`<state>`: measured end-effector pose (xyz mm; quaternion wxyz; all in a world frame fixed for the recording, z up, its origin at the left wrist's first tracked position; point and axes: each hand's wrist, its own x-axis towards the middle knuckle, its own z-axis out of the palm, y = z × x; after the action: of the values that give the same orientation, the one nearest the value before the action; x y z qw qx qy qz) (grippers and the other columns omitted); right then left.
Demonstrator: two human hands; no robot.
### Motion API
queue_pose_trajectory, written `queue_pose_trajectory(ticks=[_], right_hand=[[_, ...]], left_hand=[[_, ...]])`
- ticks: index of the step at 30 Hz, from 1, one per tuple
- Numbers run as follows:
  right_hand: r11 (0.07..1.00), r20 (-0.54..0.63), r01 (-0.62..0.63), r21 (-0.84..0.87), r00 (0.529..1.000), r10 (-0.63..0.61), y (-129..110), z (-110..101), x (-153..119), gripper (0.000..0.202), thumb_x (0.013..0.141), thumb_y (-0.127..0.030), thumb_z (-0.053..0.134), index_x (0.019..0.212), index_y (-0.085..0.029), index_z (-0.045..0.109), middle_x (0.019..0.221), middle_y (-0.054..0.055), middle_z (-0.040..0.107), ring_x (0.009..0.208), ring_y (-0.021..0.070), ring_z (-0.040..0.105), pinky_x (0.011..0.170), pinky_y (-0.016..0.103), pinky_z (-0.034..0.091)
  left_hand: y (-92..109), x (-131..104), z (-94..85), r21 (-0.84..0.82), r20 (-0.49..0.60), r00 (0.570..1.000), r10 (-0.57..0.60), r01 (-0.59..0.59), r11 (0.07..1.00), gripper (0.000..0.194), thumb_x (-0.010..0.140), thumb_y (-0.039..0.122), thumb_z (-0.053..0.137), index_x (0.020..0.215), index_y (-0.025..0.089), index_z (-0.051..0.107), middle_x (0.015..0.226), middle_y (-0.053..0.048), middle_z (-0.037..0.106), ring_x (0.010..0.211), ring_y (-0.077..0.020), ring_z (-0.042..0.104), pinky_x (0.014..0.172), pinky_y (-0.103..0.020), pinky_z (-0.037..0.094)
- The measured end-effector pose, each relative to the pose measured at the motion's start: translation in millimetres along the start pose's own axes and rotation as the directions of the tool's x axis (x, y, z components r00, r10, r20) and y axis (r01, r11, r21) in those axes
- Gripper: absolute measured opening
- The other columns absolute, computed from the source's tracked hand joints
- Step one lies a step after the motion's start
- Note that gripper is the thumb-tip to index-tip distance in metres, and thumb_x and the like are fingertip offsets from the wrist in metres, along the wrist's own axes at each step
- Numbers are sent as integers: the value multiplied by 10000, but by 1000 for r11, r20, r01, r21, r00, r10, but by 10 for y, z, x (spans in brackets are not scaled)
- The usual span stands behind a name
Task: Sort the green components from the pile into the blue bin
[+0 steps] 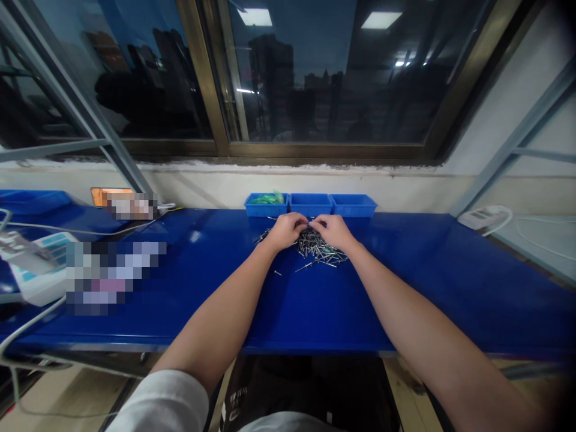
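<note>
On the blue table lies a pile of thin metal rivets (317, 247), with a few loose ones around it. My left hand (288, 230) is at the pile's upper left, fingers closed in a pinch; what they hold is too small to name. Close beside it, my right hand (332, 230) is at the upper right of the pile, thumb and fingers pressed together, their contents hidden. The fingertips of both hands nearly meet. One single rivet (278, 273) lies apart, in front of the pile.
Behind the hands stand a blue bin with green bags (267, 204) and two more blue bins (310, 204) (354, 205). A white device (38, 264) is at the left, a phone (112, 197) at the back left, a white power strip (483, 216) at the right.
</note>
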<state>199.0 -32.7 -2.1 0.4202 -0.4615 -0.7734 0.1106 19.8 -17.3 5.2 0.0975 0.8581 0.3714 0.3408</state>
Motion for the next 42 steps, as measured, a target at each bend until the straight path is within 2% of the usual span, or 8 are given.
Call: queue_pose_trajectory(ticks=[4,6,12,17,21,26,36,42], right_hand=[[967,-29,-66,245,997,75,2,-6,1,253,714,-360,630,873,-166,657,745,39,675,694,173,610,666,311,469],[935,-10,-62,349,997,70,5,-25,4,257,677,-361,659,840,-162,653,746,33,666,703,171,604,670,308,465],[882,16,-92,462,995,96,62,-72,20,223,688,-375,631,762,-168,670,730,28,676,706,183,604,699,329,460],[930,-120,-129,345,976,180,225,-142,45,260,683,-370,621,855,-182,672,852,40,687,836,211,608,815,372,455],[975,-257,-202,95,941,220,389,-211,55,335,695,-338,601,993,-192,647,997,65,666,1000,249,545,922,429,396],[925,-329,-338,-173,905,269,501,-203,67,511,687,-326,588,1184,-214,546,1221,105,547,1148,351,392,926,554,328],[874,-293,-425,-234,888,353,637,-139,91,654,679,-344,588,1297,-219,413,1367,134,381,1187,397,306,918,615,296],[885,-265,-414,-212,896,356,769,-99,79,717,639,-421,648,1293,-243,413,1439,118,293,1208,410,286,914,623,305]], left_hand=[[8,9,-9,27,-37,999,19,-18,999,150,814,152,533,867,166,672,890,-40,681,835,-151,611,824,-270,455],[10,10,-9,27,-44,999,14,-13,1000,151,815,156,534,868,165,676,895,-42,683,841,-154,613,829,-271,454],[9,15,11,18,-72,997,-6,8,1000,141,811,203,563,897,166,669,907,-40,678,835,-152,611,810,-270,465],[-65,11,15,58,-146,988,-59,69,996,189,804,214,566,963,156,649,946,-59,654,887,-172,600,835,-292,471],[-127,-6,4,107,-160,985,-58,75,991,171,811,189,525,912,157,659,926,-65,651,908,-187,594,852,-300,461],[-117,-10,-3,144,-176,983,-49,75,987,186,820,196,497,909,167,659,922,-60,655,916,-189,591,850,-300,457],[-119,-15,6,151,-189,982,-28,57,987,189,812,199,498,900,164,662,911,-61,659,896,-186,594,831,-292,463],[-131,-17,12,169,-105,994,-44,61,984,207,819,207,487,916,172,667,936,-61,657,905,-187,592,842,-301,463]])
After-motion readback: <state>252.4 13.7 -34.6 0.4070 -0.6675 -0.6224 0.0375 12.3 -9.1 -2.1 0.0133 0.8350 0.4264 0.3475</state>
